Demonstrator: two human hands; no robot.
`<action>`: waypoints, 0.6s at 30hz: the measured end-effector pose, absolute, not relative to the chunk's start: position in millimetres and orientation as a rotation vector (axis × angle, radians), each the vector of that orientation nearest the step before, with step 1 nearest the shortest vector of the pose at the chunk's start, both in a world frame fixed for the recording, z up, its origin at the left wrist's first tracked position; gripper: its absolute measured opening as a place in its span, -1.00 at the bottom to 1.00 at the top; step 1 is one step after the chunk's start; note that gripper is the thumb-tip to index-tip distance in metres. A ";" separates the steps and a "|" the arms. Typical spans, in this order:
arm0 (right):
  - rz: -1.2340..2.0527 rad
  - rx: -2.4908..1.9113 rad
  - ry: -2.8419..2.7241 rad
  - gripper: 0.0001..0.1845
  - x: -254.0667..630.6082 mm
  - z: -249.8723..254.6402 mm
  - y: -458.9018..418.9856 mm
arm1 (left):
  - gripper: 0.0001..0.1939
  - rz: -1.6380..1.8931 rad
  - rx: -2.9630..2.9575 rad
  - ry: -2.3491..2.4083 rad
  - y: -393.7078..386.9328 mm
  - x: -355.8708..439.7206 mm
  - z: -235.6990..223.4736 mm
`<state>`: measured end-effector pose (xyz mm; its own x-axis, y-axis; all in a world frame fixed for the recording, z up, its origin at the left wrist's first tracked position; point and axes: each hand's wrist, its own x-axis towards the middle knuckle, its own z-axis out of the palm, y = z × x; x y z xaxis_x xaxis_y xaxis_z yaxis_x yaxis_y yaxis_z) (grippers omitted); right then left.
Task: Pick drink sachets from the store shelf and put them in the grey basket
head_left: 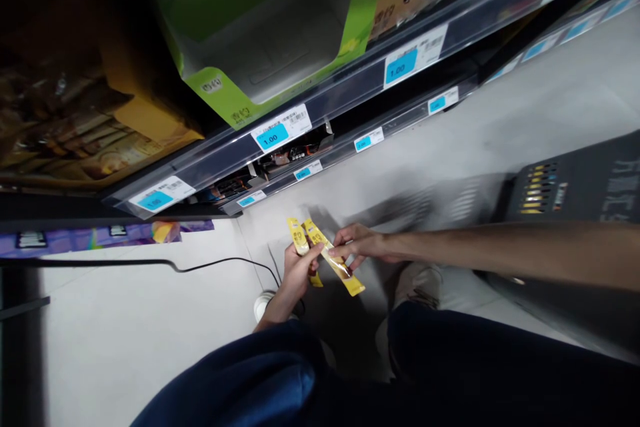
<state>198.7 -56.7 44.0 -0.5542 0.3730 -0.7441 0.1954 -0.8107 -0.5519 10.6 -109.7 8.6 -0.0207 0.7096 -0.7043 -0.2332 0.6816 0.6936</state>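
Note:
Two long yellow snack packets are between my hands, low over the floor. My left hand (301,266) is closed around one yellow packet (297,235), its thumb reaching across toward the other. A second yellow packet (345,274) lies slantwise beside it, and my right hand (361,244) pinches it near the middle. The left thumb also seems to touch this second packet. Brown print and a shiny wrapper show on it; the small lettering is too blurred to read.
Ahead is a store shelf (345,97) with price tags and a green display box (220,90). A yellow carton of packets (115,147) stands at left. A dark basket (565,187) sits on the floor at right. A black cable (210,263) hangs at left.

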 end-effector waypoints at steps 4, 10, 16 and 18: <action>2.521 -1.397 -0.923 -0.70 198.8 46.8 -55.4 | -0.62 0.798 0.409 1.370 -108.3 12.4 14.7; 2.433 -1.338 -0.829 -0.71 203.8 39.1 -58.4 | -0.60 0.792 0.338 1.225 -106.8 12.8 15.3; 2.275 -1.500 -0.667 -0.65 204.6 27.3 -54.6 | -0.52 0.795 0.263 1.200 -104.0 12.6 14.2; 2.250 -1.582 -0.528 -0.65 201.6 26.1 -54.8 | -0.50 0.784 0.291 1.233 -103.5 12.0 15.7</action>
